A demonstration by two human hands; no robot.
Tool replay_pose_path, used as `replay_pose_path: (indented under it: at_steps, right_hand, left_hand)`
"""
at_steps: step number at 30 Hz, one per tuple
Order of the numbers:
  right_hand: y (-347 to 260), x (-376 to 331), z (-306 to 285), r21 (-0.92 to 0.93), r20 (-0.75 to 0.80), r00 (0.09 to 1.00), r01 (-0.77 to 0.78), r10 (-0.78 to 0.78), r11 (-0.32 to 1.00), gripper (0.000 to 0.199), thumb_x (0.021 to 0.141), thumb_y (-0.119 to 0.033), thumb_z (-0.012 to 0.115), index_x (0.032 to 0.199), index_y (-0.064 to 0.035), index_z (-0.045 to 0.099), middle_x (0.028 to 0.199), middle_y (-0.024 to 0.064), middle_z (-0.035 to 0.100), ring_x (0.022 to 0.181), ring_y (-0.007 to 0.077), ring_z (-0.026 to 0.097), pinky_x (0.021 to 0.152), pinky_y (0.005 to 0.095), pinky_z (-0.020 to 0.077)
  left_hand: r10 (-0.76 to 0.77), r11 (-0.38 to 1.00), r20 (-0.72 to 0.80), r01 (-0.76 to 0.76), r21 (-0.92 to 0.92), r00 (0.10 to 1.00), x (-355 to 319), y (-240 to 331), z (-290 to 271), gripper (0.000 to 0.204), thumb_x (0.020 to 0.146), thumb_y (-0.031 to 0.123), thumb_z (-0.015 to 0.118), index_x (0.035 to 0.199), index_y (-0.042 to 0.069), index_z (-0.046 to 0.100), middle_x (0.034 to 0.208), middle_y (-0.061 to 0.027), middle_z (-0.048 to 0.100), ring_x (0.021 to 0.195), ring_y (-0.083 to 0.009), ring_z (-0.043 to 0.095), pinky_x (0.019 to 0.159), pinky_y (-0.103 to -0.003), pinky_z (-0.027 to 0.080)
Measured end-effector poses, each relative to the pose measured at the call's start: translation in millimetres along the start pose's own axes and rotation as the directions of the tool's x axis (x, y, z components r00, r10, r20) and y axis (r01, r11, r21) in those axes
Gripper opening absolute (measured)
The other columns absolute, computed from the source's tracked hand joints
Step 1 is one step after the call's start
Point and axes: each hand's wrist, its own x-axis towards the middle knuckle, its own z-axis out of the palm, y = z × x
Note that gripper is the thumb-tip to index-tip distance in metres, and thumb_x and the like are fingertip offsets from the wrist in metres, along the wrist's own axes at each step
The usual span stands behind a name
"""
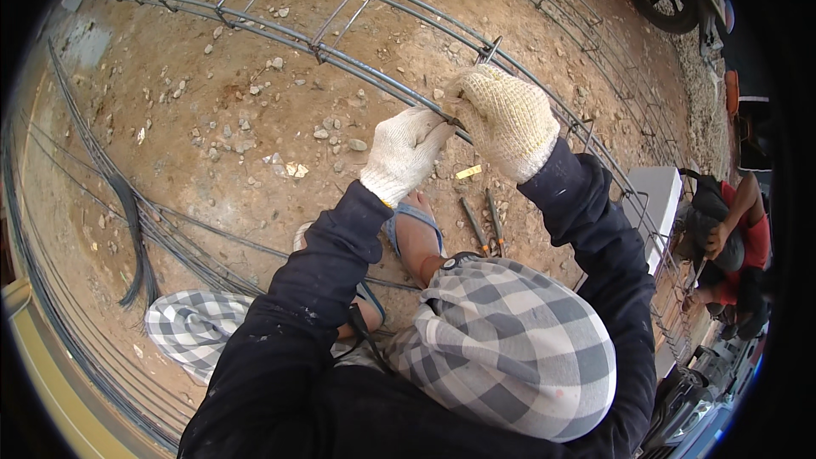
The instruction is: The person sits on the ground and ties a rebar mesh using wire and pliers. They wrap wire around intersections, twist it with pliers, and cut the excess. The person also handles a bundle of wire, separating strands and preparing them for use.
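A long rebar cage (361, 74) of dark steel rods joined by stirrups crosses in front of me, bending from the far left to the right. My left hand (406, 153), in a white knit glove, is closed on its near rod, fingertips pinched at a joint. Close beside it, my right hand (510, 115), in a cream knit glove, reaches over the cage with its fingers curled together at that joint. What sits in those fingers is hidden. Orange-handled pliers (496, 225) lie on the dirt below my hands, near a small yellow piece (467, 172).
Dark wire bundles (132, 221) and long rods lie at the left. Another cage (557, 0) runs along the far right. A white block (654, 204) stands beyond my right arm, near a crouching person in red (748, 238). A vehicle wheel (667, 0) is at the top right.
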Motion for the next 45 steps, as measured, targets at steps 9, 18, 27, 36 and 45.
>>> replay_pose_path:
  at_steps: [9, 18, 27, 36, 45]
  right_hand:
    - [-7, -21, 5, -0.01, 0.115, 0.988, 0.105, -0.104, 0.994, 0.032, 0.086, -0.016, 0.067, 0.117, -0.0086, 0.065, 0.116, 0.012, 0.066, 0.099, 0.0332, 0.067, 0.081, 0.0394, 0.0554]
    - [8, -49, 23, 0.062, 0.211, 0.893, 0.394, -0.397, 0.917, 0.053, 0.076, -0.022, 0.064, 0.124, 0.0, 0.06, 0.119, 0.0197, 0.061, 0.105, 0.0383, 0.063, 0.086, 0.0445, 0.054]
    - [6, -50, -2, -0.024, 0.414, 0.873, 0.294, -0.258, 0.956, 0.052, 0.076, -0.02, 0.063, 0.124, -0.0028, 0.06, 0.118, 0.0188, 0.061, 0.098, 0.0382, 0.063, 0.082, 0.0468, 0.0517]
    - [39, -37, -31, 0.129, 0.334, 0.876, -0.408, 0.348, 0.904, 0.022, 0.08, -0.001, 0.068, 0.101, -0.002, 0.074, 0.097, 0.015, 0.073, 0.089, 0.0273, 0.072, 0.08, 0.035, 0.0563]
    - [87, -16, 19, 0.462, 0.641, 0.768, -0.378, -0.007, 0.802, 0.022, 0.086, -0.015, 0.075, 0.105, -0.0052, 0.076, 0.09, 0.0085, 0.075, 0.079, 0.0149, 0.068, 0.072, 0.0307, 0.0543]
  left_hand:
    - [0.102, 0.992, -0.127, -0.11, -0.056, 0.987, -3, -13, 9, 0.014, 0.086, 0.013, 0.067, 0.093, 0.002, 0.069, 0.085, -0.0179, 0.066, 0.081, -0.0355, 0.066, 0.071, -0.038, 0.053]
    - [0.093, 0.995, -0.039, -0.094, -0.029, 0.995, -1, -22, 4, 0.02, 0.086, 0.014, 0.066, 0.099, 0.001, 0.072, 0.094, -0.0184, 0.07, 0.087, -0.0356, 0.068, 0.076, -0.038, 0.054]
    - [-0.042, 0.972, 0.22, 0.09, -0.216, 0.975, 12, -16, -16, 0.025, 0.089, 0.021, 0.069, 0.101, -0.001, 0.073, 0.092, -0.0177, 0.071, 0.081, -0.0292, 0.068, 0.072, -0.034, 0.053]
    - [0.006, 0.995, 0.009, -0.005, -0.098, 1.0, 2, -7, -2, 0.018, 0.087, 0.017, 0.071, 0.095, 0.001, 0.074, 0.08, -0.016, 0.069, 0.07, -0.0281, 0.065, 0.064, -0.034, 0.051]
    - [0.012, 0.999, -0.208, -0.019, -0.033, 0.978, -10, -2, 20, 0.012, 0.089, 0.01, 0.067, 0.085, -0.002, 0.068, 0.07, -0.0117, 0.059, 0.061, -0.0206, 0.055, 0.057, -0.031, 0.044]
